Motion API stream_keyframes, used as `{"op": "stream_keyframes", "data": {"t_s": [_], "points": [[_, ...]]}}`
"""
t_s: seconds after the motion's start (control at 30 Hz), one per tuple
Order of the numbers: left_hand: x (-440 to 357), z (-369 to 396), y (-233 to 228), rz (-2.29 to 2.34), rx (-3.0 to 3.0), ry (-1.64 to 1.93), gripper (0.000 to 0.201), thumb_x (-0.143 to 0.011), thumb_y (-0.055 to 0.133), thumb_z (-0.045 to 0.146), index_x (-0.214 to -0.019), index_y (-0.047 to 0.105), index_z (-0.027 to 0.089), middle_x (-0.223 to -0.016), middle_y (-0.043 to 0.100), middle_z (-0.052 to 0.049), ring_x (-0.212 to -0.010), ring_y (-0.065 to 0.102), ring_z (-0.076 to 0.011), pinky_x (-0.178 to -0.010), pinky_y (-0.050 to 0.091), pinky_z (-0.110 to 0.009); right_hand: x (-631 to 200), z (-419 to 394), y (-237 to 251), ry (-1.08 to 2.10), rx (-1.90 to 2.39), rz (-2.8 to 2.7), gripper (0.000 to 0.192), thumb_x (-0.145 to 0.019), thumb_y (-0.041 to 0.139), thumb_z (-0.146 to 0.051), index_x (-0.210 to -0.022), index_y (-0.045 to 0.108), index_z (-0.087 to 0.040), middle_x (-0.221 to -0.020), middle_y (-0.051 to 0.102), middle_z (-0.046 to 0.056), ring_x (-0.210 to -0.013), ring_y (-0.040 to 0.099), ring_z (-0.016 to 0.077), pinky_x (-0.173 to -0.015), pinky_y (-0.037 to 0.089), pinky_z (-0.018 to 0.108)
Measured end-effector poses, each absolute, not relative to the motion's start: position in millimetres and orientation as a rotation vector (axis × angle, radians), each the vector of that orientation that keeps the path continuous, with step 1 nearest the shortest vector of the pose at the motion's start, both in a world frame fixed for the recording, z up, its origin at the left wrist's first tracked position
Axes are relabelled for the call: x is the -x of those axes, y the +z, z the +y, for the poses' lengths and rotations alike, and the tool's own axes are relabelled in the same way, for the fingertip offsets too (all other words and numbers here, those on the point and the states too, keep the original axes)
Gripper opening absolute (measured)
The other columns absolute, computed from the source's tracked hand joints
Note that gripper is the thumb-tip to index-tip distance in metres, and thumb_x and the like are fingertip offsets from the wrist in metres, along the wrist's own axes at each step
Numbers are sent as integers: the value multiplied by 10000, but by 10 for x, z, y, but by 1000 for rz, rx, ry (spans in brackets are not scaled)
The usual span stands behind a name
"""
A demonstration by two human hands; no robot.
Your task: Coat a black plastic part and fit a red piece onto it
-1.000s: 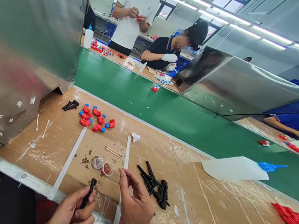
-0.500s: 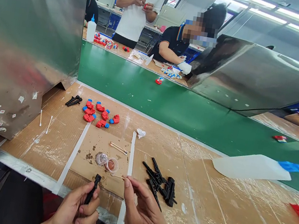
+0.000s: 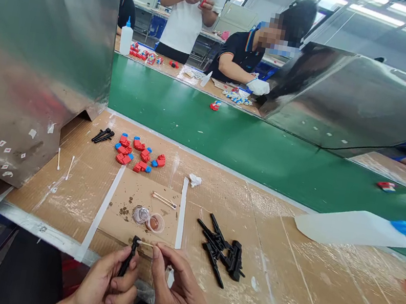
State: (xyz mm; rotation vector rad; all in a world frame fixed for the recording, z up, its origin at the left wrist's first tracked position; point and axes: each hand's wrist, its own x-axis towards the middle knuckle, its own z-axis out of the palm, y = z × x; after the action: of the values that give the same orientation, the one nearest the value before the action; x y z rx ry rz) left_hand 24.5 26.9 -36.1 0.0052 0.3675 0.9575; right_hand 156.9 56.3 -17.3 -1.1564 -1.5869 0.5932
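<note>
Above the cardboard-covered bench (image 3: 281,289), a black part (image 3: 128,260) is gripped upright by the left hand (image 3: 106,289); the swab (image 3: 146,244), pinched by the right hand (image 3: 174,298), has been moved onto its tip.

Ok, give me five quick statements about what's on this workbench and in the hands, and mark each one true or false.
1. The left hand holds a black plastic part. True.
2. The right hand touches a swab stick to the top of that part. True.
3. The red and blue pieces lie on the green belt. False: they lie on the cardboard bench top, near its far edge.
4. The pile of black parts lies to the left of both hands. False: it lies to their right.
5. Two small round cups sit just beyond the hands. True.
</note>
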Motion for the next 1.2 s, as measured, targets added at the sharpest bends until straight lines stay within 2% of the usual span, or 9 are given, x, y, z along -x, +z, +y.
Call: {"op": "stream_keyframes", "data": {"t_s": [0.83,1.2], "points": [[-299,239,-516,355,-10,963,399,-789,686,564,-790,548,190,-421,290,135,-282,110,-14,-284,140,-135,-1545,562,-146,510,1127,-1632,211,-856,656,-86,-1010,655,-230,-872,686,-19,-774,639,89,-730,523,183],[-309,244,-523,375,-1,963,443,-744,714,591,-784,546,183,-399,294,141,-273,103,-14,-279,125,-140,-1544,529,-88,450,1144,-1638,187,-828,667,-79,-962,667,-208,-788,682,-11,-690,644,110,-657,532,206]]}}
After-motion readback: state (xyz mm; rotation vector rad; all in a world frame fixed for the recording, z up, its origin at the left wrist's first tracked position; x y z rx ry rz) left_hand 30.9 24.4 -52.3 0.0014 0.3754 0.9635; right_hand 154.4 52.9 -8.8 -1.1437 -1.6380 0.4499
